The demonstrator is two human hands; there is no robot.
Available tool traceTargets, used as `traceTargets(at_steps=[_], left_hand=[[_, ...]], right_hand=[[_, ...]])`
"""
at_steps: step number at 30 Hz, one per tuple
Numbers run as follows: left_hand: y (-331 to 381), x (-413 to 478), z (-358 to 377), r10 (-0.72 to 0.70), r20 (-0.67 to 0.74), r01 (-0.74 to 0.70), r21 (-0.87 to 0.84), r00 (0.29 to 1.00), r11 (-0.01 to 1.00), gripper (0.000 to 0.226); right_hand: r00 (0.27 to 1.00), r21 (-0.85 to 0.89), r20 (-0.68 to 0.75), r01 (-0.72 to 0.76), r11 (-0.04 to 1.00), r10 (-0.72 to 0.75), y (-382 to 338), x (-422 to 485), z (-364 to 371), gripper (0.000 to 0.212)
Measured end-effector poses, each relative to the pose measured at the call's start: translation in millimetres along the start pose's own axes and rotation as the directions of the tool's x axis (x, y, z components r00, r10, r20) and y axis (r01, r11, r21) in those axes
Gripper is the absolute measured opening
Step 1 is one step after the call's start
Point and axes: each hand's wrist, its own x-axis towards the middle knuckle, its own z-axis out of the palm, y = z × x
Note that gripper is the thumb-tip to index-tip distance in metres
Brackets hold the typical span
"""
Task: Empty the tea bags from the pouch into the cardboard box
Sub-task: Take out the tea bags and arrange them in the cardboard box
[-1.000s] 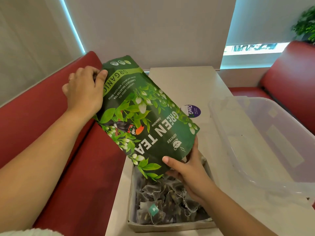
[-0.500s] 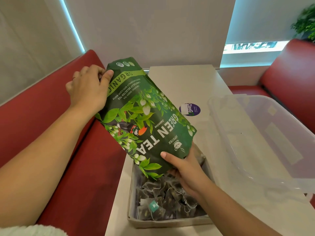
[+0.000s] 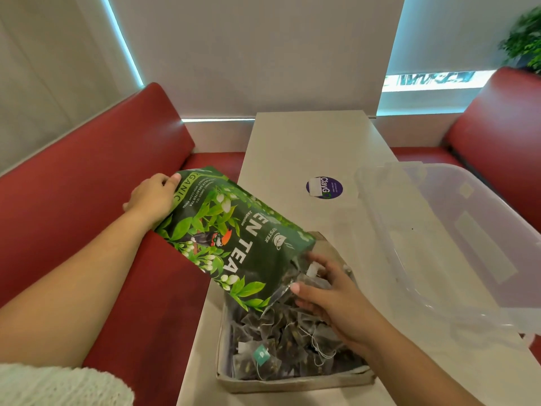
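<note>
A white knit sleeve (image 3: 58,385) shows at the bottom left corner, and a red bench (image 3: 87,206) runs along the left side of the table. Over that bench, the left hand (image 3: 152,196) grips the sealed bottom end of the green pouch (image 3: 234,238), thumb on the printed front and fingers curled behind it. The pouch is tilted, its gripped end raised out over the bench and its open mouth pointing down and to the right above the cardboard box (image 3: 292,383).

The box sits on the near edge of the pale table (image 3: 307,142) and is already heaped with dark tea bags (image 3: 292,341), their strings and paper tags tangled on top. More tea bags bulge from the pouch's mouth.

The right hand (image 3: 330,297) is at that mouth, over the box. Its thumb touches the pouch's lower lip and its fingers are spread and bent among the bags coming out. I cannot tell whether it pinches the lip, holds bags, or only touches them. The hand and the pouch hide the far half of the box.

Farther back on the table is a round purple sticker (image 3: 324,187). A large clear plastic tub (image 3: 453,244) stands just to the right of the box. Beyond it are a second red seat (image 3: 497,127) and a green plant (image 3: 524,39) in the top right corner.
</note>
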Motion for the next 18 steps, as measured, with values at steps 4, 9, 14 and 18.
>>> traceTargets(at_steps=[4, 9, 14, 18], left_hand=[[-12, 1, 8, -0.022, 0.028, 0.022, 0.004, 0.999, 1.000, 0.044], [-31, 3, 17, -0.055, 0.076, 0.057, -0.032, 0.996, 0.998, 0.049], [-40, 2, 27, -0.083, 0.103, 0.091, -0.072, 0.991, 0.993, 0.055], [-46, 1, 34, -0.087, 0.107, 0.096, -0.084, 0.990, 0.992, 0.055]], right_hand=[[0.998, -0.051, -0.059, 0.016, 0.999, -0.019, -4, -3, -1, 0.021], [0.997, -0.130, -0.058, 0.045, 0.991, -0.053, -15, -12, -1, 0.006], [0.974, -0.479, 0.030, 0.211, 0.852, -0.225, -29, -24, -3, 0.005], [0.943, -0.800, 0.156, 0.296, 0.522, -0.295, -25, -15, -9, 0.021]])
